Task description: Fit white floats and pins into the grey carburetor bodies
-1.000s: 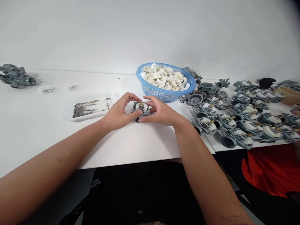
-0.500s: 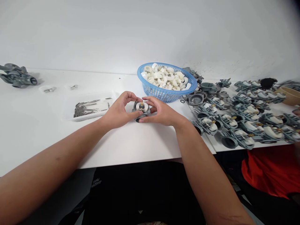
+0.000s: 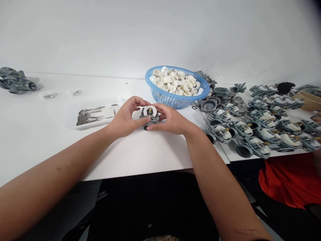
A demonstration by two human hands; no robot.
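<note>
Both of my hands hold one grey metal carburetor body (image 3: 149,115) with a white float and a brass pin on top, resting on the white table (image 3: 140,150). My left hand (image 3: 126,117) grips its left side, thumb under and fingers curled over. My right hand (image 3: 170,119) grips its right side, fingertips on the white float. Just behind stands a blue basket (image 3: 177,96) filled with several white floats.
A clear tray of metal pins (image 3: 94,115) lies left of my hands. Several assembled grey carburetor bodies (image 3: 253,120) cover the table to the right. One grey part (image 3: 15,80) lies at the far left. A person in red (image 3: 291,182) sits at the right.
The carburetor body has tipped slightly toward me between my hands, and my fingers have closed in tighter on it. Nothing else moved.
</note>
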